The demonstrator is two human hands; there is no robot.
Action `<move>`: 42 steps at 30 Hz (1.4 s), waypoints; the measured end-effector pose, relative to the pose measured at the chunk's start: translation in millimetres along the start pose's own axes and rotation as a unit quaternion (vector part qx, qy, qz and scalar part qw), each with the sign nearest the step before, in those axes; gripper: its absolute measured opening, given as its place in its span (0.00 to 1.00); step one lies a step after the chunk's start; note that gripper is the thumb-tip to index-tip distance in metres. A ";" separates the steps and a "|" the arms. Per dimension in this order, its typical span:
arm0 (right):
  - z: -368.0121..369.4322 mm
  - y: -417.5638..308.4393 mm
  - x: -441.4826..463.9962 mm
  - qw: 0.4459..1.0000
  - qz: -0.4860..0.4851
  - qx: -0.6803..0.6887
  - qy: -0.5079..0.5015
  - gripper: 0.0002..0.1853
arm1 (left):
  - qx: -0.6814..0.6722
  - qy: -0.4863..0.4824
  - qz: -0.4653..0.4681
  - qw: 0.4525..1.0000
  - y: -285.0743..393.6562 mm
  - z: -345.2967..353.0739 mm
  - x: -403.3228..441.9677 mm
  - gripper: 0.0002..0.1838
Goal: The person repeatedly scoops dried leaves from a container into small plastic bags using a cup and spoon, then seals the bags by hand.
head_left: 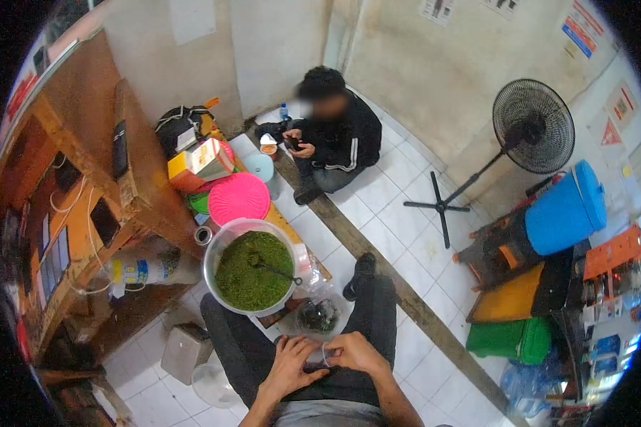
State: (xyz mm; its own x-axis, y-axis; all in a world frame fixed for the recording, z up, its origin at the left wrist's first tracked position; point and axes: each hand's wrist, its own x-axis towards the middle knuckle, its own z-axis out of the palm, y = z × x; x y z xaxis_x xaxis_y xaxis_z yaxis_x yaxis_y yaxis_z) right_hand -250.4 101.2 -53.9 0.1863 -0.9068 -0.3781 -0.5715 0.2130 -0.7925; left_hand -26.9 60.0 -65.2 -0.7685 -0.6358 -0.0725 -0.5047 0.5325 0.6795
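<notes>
Over my lap, my left hand (293,364) curls its fingers round one side of a small clear plastic item (318,357). My right hand (356,354) pinches its other side, near a thin white edge; whether it is a bag or a cup I cannot tell. Just beyond my hands is a clear plastic container (319,331) with dark contents, partly covered by loose clear plastic. Further forward, to the left, stands a large translucent tub (211,276) full of a chopped green mixture (238,274). A dark long-handled spoon (281,272) rests in the mixture, its handle over the rim.
A pink lid (239,198), a light-blue container (258,168) and a box (205,162) sit beyond the tub. A person (345,135) sits ahead holding a phone. Wooden shelving (146,171) stands left; a fan (533,127) and blue bin (566,210) stand right.
</notes>
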 end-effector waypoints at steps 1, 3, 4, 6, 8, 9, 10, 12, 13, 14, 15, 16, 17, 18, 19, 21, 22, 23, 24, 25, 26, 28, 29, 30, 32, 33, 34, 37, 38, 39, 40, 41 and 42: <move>-1.6 -7.4 2.6 0.999 -0.006 -0.031 -0.014 0.21 | -0.001 0.009 -0.005 1.000 -1.6 -2.8 -1.1 0.43; -4.1 -13.7 7.7 0.997 -0.010 -0.067 -0.043 0.20 | -0.042 0.025 -0.024 0.999 -1.4 -4.3 -5.6 0.42; -3.4 -15.1 11.2 0.997 -0.032 -0.066 -0.039 0.20 | -0.035 0.038 -0.019 0.998 0.9 -7.4 -7.2 0.41; -0.8 -23.3 16.0 0.996 -0.045 -0.053 -0.060 0.18 | -0.033 0.045 -0.021 0.998 -1.0 -11.7 -11.8 0.40; 2.4 -36.1 19.4 0.996 -0.024 -0.059 -0.061 0.17 | -0.037 0.070 -0.025 0.997 -8.3 -6.5 -17.3 0.37; 4.7 -40.3 22.8 0.995 -0.009 -0.075 -0.064 0.16 | -0.041 0.084 -0.031 0.995 -9.0 -7.6 -19.4 0.35; 6.1 -45.1 26.4 0.993 -0.015 -0.078 -0.086 0.16 | -0.045 0.093 -0.051 0.993 -8.8 -10.0 -20.8 0.35; 8.2 -53.0 31.9 0.990 -0.013 -0.115 -0.086 0.16 | -0.050 0.102 -0.037 0.993 -6.9 -12.6 -24.5 0.33; 11.6 -54.4 35.3 0.988 -0.018 -0.119 -0.100 0.16 | -0.052 0.110 -0.050 0.991 -8.6 -10.8 -28.7 0.33; 15.1 -55.0 38.3 0.988 -0.030 -0.117 -0.098 0.16 | -0.048 0.119 -0.054 0.990 -12.3 -8.8 -31.3 0.33; 16.8 -55.4 41.7 0.988 -0.041 -0.115 -0.093 0.15 | -0.043 0.125 -0.055 0.990 -15.2 -8.1 -33.0 0.33; 14.5 -55.1 46.6 0.987 -0.044 -0.118 -0.098 0.15 | -0.044 0.131 -0.060 0.989 -17.6 -9.5 -34.6 0.33; 9.6 -54.2 52.8 0.990 -0.095 -0.066 -0.080 0.14 | -0.055 0.151 -0.061 0.985 -21.2 -11.9 -36.3 0.33; 4.7 -54.7 59.5 0.987 -0.146 -0.012 -0.063 0.13 | -0.065 0.170 -0.062 0.981 -24.4 -14.6 -38.0 0.33; -4.5 -67.5 68.6 0.995 -0.085 0.038 -0.028 0.11 | -0.065 0.172 -0.067 0.981 -26.6 -18.2 -39.2 0.33; -17.1 -93.0 101.2 0.984 -0.106 -0.057 0.134 0.11 | -0.106 0.230 -0.075 0.965 -31.9 -29.3 -42.4 0.32; -16.1 -96.5 125.0 0.957 -0.152 -0.145 0.198 0.13 | -0.106 0.244 -0.074 0.961 -34.9 -36.5 -43.9 0.32; -13.8 -97.5 150.1 0.942 -0.176 -0.196 0.207 0.12 | -0.106 0.243 -0.075 0.961 -37.2 -39.0 -46.3 0.32; -10.6 -94.6 171.4 0.923 -0.201 -0.247 0.217 0.12 | -0.125 0.276 -0.079 0.950 -39.3 -41.1 -48.2 0.32; -5.4 -85.5 189.3 0.923 -0.201 -0.246 0.218 0.12 | -0.142 0.310 -0.082 0.936 -42.4 -44.6 -49.0 0.32; 0.8 -79.6 206.5 0.906 -0.178 -0.338 0.184 0.10 | -0.137 0.325 -0.085 0.932 -41.6 -54.4 -51.0 0.32; 5.2 -75.9 221.6 0.875 -0.137 -0.453 0.099 0.05 | -0.146 0.342 -0.101 0.923 -40.2 -67.9 -61.0 0.33; 4.9 -72.4 227.8 0.875 -0.143 -0.451 0.098 0.05 | -0.157 0.357 -0.117 0.913 -41.0 -74.2 -66.6 0.33; 5.8 -64.0 234.7 0.893 -0.157 -0.401 0.131 0.04 | -0.153 0.369 -0.129 0.908 -42.1 -79.0 -72.6 0.35; 11.2 -63.3 244.4 0.910 -0.190 -0.316 0.190 0.02 | -0.165 0.382 -0.151 0.897 -49.2 -81.7 -82.2 0.35; 17.0 -62.3 250.3 0.911 -0.190 -0.315 0.187 0.02 | -0.178 0.392 -0.168 0.887 -51.4 -82.0 -84.9 0.35; 25.6 -65.2 254.8 0.917 -0.210 -0.291 0.171 0.02 | -0.170 0.398 -0.178 0.884 -54.7 -82.0 -85.4 0.36; 39.2 -73.4 249.1 0.933 -0.233 -0.238 0.139 0.03 | -0.158 0.418 -0.198 0.872 -59.1 -86.5 -87.8 0.35; 34.2 -80.4 238.3 0.938 -0.227 -0.236 0.109 0.04 | -0.158 0.423 -0.203 0.869 -58.8 -90.5 -89.5 0.34; 28.6 -86.4 228.3 0.943 -0.222 -0.234 0.077 0.05 | -0.158 0.423 -0.206 0.868 -59.7 -94.2 -92.2 0.34; 17.9 -87.1 220.4 0.950 -0.202 -0.228 0.075 0.07 | -0.132 0.431 -0.210 0.867 -61.3 -98.0 -95.3 0.34; 14.1 -83.8 221.7 0.950 -0.201 -0.227 0.073 0.07 | -0.106 0.437 -0.213 0.867 -63.6 -101.0 -97.6 0.34; 10.8 -80.0 222.2 0.949 -0.179 -0.241 0.101 0.08 | -0.102 0.440 -0.215 0.866 -67.8 -102.4 -98.3 0.34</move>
State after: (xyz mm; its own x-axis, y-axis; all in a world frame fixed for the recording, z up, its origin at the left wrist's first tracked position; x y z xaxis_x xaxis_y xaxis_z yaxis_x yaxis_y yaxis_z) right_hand -154.6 -113.4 -79.6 0.3086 -0.9511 0.0112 -0.8081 -0.2683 -0.5244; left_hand 123.1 29.1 -29.3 0.1157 -0.9783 0.1718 -0.5201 0.0877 0.8496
